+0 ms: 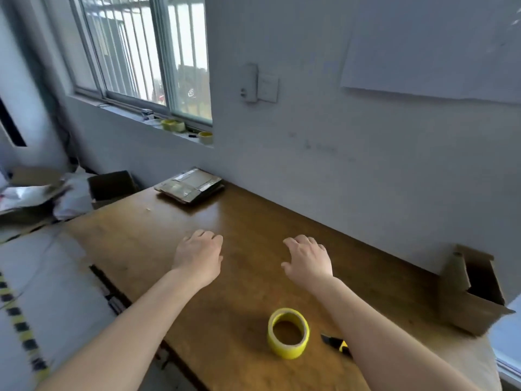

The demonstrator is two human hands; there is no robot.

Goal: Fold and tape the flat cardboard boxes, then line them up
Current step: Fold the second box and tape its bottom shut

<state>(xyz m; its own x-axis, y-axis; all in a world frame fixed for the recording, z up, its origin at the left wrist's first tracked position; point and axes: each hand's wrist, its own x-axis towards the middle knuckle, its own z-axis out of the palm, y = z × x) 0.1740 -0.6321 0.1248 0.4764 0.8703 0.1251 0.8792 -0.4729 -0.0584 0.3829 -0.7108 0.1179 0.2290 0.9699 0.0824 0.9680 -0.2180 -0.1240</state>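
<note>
Both bare forearms reach out over a brown wooden desk [253, 221] set against a pale wall. The left hand [198, 253] and the right hand [308, 256] hover palm-down side by side, a gap between them, fingers loosely spread and holding nothing.

The stack of flat cardboard boxes [189, 185] lies at the far left end of the desk, close to the wall and well beyond the hands; strips of shiny tape show on the top sheet. A roll of yellow tape [288, 333] lies flat near the desk's front edge, between the forearms. Just to its right, a black and yellow utility knife [335, 342] is partly hidden under the right forearm. An open cardboard box [473, 294] lies tipped on its side at the right end of the desk, touching the wall.
</note>
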